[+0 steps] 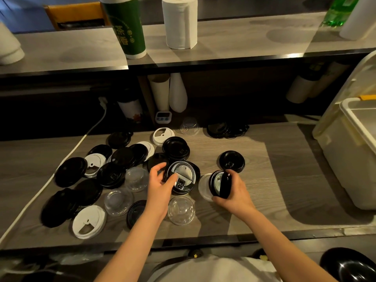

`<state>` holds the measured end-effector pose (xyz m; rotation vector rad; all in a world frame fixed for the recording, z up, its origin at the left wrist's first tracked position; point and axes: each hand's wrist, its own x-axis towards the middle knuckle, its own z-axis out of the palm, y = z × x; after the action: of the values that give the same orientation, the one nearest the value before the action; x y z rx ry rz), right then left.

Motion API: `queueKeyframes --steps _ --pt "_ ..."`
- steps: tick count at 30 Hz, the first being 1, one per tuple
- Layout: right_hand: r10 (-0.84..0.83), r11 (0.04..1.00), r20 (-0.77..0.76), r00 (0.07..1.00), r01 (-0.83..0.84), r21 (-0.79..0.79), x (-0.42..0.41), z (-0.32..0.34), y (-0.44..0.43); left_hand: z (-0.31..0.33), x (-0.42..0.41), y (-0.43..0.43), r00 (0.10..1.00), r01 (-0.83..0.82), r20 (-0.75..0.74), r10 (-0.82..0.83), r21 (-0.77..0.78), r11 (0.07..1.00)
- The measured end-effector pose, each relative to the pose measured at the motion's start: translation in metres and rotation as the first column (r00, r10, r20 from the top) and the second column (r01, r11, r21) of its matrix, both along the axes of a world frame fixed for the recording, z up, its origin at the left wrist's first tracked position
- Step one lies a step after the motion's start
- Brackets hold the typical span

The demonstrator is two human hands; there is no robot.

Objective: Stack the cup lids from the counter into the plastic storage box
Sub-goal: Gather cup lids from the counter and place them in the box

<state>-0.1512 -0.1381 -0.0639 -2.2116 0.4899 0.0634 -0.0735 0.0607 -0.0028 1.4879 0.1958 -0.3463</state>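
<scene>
Several black, white and clear cup lids lie scattered over the wooden counter (274,180). My left hand (160,184) grips a black lid (184,177) that sits on top of other black lids at the centre. My right hand (232,192) holds a small stack of black lids (220,184) on edge, tilted over a white lid (204,187). One black lid (232,161) lies alone just beyond my right hand. The plastic storage box (350,159), white and translucent, stands open at the right edge of the counter.
A white cable (67,157) runs along the left side of the lids. A clear lid (181,210) lies between my forearms. At the back stand a timer (163,115), paper tubes and a heap of black lids (225,130). A shelf above carries a green cup (126,25) and a paper roll (180,21).
</scene>
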Motion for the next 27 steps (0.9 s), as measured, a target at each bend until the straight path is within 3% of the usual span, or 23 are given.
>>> queueKeyframes --steps 3,9,15,21,27 --pt "-0.062 0.994 0.170 0.984 0.046 0.094 0.008 0.019 0.003 0.000 -0.002 -0.005 1.000 0.017 -0.016 -0.018 -0.033 0.999" --pt "0.146 0.954 0.345 0.927 -0.224 0.199 0.025 0.057 0.032 0.010 -0.007 -0.018 0.997 0.067 -0.027 -0.072 -0.157 0.985" --pt "0.204 0.950 0.373 0.905 -0.275 0.147 0.026 0.059 0.036 0.018 -0.009 -0.024 0.992 0.017 -0.113 -0.058 -0.333 0.943" --pt "0.313 0.941 0.374 0.873 -0.338 0.002 0.028 0.057 0.028 0.018 -0.009 -0.020 0.973 0.215 -0.025 -0.230 -0.260 0.941" --pt "0.347 0.929 0.309 0.885 -0.370 0.018 0.024 0.051 0.015 0.014 -0.001 -0.020 0.960 0.270 -0.014 -0.280 -0.222 0.937"
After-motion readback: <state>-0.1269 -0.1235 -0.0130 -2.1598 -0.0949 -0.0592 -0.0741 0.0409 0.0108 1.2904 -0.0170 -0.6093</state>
